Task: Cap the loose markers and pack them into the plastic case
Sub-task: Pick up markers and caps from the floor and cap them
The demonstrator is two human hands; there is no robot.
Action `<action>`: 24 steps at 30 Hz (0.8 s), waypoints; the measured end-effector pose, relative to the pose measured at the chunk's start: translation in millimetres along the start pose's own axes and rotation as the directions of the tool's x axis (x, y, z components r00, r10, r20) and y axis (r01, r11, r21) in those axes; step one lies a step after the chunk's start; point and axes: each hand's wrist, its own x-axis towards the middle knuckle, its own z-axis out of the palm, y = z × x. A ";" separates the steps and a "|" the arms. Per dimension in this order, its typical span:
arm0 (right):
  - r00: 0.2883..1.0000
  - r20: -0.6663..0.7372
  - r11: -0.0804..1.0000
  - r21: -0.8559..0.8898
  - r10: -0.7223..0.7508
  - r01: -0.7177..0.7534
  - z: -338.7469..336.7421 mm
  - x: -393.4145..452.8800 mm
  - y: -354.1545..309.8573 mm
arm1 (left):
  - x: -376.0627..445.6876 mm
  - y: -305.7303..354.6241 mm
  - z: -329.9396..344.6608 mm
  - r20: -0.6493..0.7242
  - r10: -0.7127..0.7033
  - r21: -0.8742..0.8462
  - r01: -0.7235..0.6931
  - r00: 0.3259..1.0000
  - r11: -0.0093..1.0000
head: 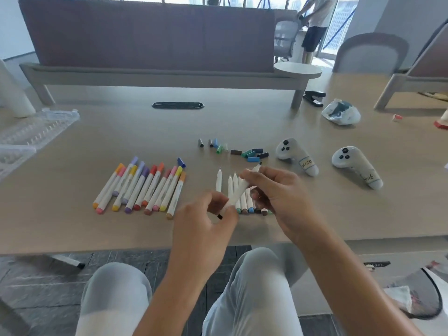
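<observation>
Above near edge of surface (72, 229): marker (238, 192) pinched at both ends, left hand (206, 221) low on black tail, right hand (274, 190) near tip. Long axis diagonal, tip far-right toward loose caps (252, 154); right nearer.

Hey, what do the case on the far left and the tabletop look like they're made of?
The case looks like thin clear plastic: see-through, glossy, with moulded ribs. The tabletop looks like matte light wood or a wood-look laminate: even beige with only soft reflections. I cannot tell which of the two it is.
</observation>
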 end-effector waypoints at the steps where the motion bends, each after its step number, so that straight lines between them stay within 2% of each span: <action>1: 1.000 0.009 0.999 -0.034 -0.005 0.006 -1.7 3.2 0.8 | 4.9 2.1 3.2 0.020 0.005 -0.012 -0.005 1.000 1.000; 8: 0.999 -0.011 0.994 -0.102 -0.045 0.044 -8.5 37.3 -4.7 | 46.3 3.0 23.9 0.088 -0.008 0.007 0.007 0.996 1.000; 10: 0.996 -0.062 0.989 -0.136 -0.070 0.061 -16.8 54.8 -4.8 | 58.2 -0.3 24.8 0.089 -0.029 -0.024 0.031 0.996 0.999; 12: 0.976 -0.160 0.932 -0.352 -0.150 0.085 -29.6 77.7 0.2 | 70.9 -4.1 25.4 0.090 -0.047 -0.065 0.053 0.995 0.996; 14: 0.950 -0.193 0.745 -0.664 -0.247 0.059 -41.0 97.6 5.0 | 82.6 -5.3 26.8 0.100 -0.061 -0.094 0.070 0.993 0.993; 16: 0.947 -0.109 0.521 -0.851 -0.302 0.068 -49.6 115.0 7.8 | 93.1 -4.0 29.4 0.126 -0.090 -0.138 0.107 0.988 0.985; 21: 0.963 0.105 0.083 -0.988 -0.248 0.129 -55.4 146.6 15.1 | 108.5 -1.2 37.2 0.141 -0.158 -0.239 0.189 0.977 0.952; 22: 0.960 0.129 0.022 -0.990 -0.249 0.139 -54.8 149.7 17.2 | 109.6 -1.6 38.2 0.139 -0.164 -0.246 0.195 0.976 0.950; 24: 0.960 0.140 -0.003 -0.990 -0.242 0.144 -52.4 151.9 18.6 | 111.1 -2.3 39.9 0.139 -0.170 -0.255 0.201 0.976 0.946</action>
